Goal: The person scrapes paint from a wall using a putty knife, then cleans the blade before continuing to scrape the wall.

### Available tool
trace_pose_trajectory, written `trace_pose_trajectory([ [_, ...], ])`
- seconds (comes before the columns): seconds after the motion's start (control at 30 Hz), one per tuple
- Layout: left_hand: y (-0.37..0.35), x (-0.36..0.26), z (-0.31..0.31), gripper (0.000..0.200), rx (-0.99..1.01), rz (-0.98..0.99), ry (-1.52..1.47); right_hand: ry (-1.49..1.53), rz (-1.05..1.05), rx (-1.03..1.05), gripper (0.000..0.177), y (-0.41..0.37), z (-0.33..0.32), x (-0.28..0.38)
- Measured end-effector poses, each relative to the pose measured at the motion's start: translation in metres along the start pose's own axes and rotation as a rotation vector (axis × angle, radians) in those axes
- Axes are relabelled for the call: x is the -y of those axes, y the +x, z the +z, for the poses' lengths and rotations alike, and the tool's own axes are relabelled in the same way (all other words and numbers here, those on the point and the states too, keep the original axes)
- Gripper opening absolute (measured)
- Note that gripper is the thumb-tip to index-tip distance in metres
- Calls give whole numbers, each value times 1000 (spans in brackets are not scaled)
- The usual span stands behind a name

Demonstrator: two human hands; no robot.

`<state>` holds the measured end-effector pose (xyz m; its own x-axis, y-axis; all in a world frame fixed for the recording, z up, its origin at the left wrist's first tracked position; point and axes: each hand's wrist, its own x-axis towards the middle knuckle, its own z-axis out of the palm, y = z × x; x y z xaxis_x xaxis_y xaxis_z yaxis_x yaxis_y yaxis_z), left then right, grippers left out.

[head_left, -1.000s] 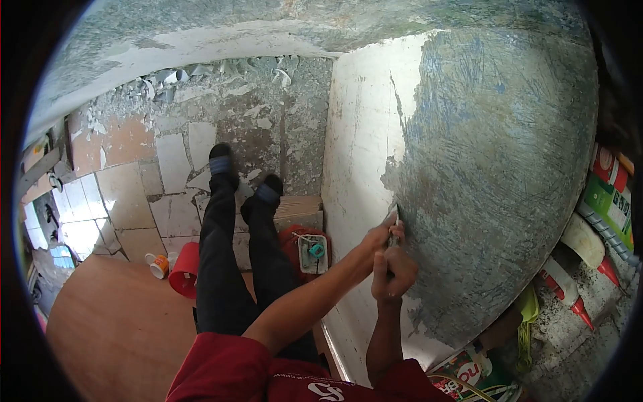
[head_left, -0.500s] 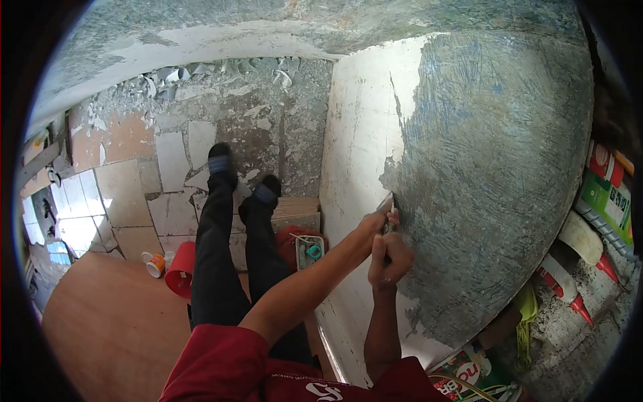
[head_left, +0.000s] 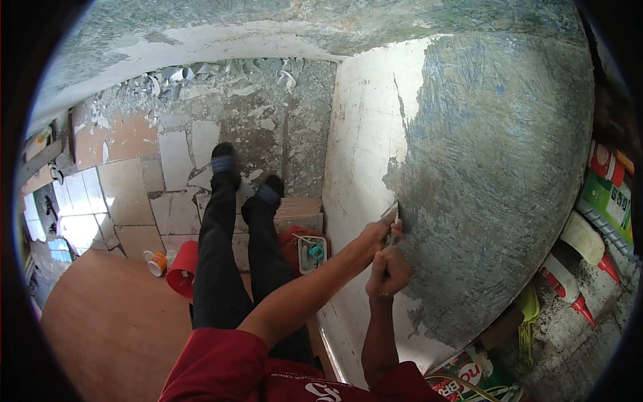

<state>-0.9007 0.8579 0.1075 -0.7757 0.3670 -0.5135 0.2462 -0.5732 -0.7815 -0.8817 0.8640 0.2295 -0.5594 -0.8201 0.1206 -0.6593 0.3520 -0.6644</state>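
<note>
The small flat-bladed metal scraper (head_left: 391, 214) is lying with its blade edge against the grey-blue scraped wall surface (head_left: 495, 174), right at the ragged border where the remaining white paint coat (head_left: 358, 134) begins, just above both hands. The right hand (head_left: 387, 271) is closing into a fist around the handle, which is hidden inside it, and the left hand (head_left: 375, 234) is sitting just above it, its fingertips pressing together on the tool close to the blade. The scraper is looking light and stiff, with a thin blade that is likely sharp at the edge, so a grip low on the handle with a second hand steadying near the blade, off the edge itself, seems the sound place to hold it. The white coat is looking brittle and is likely coming away in flakes rather than strips. Below and to the left of the hands, the person's legs in black trousers (head_left: 214, 254) are reaching down to a cracked tile floor (head_left: 127, 194) that is carrying loose pale paint chips (head_left: 221, 70). Just left of the left hand a red tub holding a white and teal object (head_left: 311, 251) is standing, and further left a red bucket (head_left: 184, 268) is lying beside a small orange and white cup (head_left: 157, 262). Well to the right of the hands, white sealant cartridges with red nozzles (head_left: 569, 288) are lying in a heap.
</note>
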Motion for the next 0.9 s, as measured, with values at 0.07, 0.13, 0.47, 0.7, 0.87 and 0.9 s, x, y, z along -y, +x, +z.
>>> trace_pose_trajectory([
  [0.07, 6, -9, 8, 25, 0, 32, -38, -20, 55, 12, 33, 3, 0, -3],
  [0.13, 10, -12, 10, 26, 13, 39, -31, -11, 129, 32, 33, 10, 2, -5],
  [0.47, 5, -11, 8, 25, -46, 33, 6, -10, 95, 6, 32, 5, 3, -4],
  [0.7, 13, -11, -5, 28, 15, 21, 40, 6, 74, -9, 31, -3, 3, -5],
  [0.87, 5, -12, 1, 28, -48, 45, 109, -14, 57, -31, 33, -5, 5, -6],
  [0.9, -4, -3, -2, 27, -29, 64, 144, 17, 2, -62, 33, -9, 5, 1],
])
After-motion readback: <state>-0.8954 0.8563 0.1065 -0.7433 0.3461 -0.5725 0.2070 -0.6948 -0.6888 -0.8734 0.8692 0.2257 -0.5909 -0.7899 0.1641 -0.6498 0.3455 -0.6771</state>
